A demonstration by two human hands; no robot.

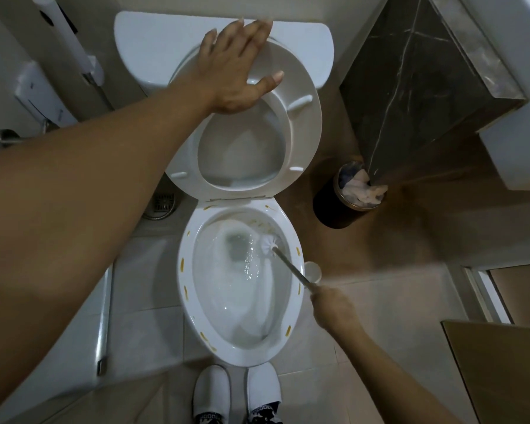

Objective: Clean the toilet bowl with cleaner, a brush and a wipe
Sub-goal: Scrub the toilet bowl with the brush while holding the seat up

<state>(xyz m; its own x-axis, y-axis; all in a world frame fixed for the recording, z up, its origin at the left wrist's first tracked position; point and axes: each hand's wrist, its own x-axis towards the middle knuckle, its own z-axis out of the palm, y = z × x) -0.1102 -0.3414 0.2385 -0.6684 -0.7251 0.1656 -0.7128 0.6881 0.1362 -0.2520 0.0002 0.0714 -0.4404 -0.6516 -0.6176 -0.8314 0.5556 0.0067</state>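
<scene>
The white toilet bowl (187,270) stands open below me, water swirling inside and yellow-brown streaks dotted along its rim. Its seat and lid (306,123) are raised against the cistern (153,41). My left hand (237,65) lies flat with spread fingers on the top of the raised seat. My right hand (331,307) grips the metal handle of the toilet brush (271,241), whose white bristle head is down in the bowl at the right side of the water. No cleaner bottle or wipe is in view.
A dark round waste bin (334,206) with crumpled paper stands right of the toilet beside a dark marble block (416,87). The white brush holder (314,270) sits on the floor by the bowl. A floor drain (164,201) lies at left. My white slippers (211,390) stand at the bowl's front.
</scene>
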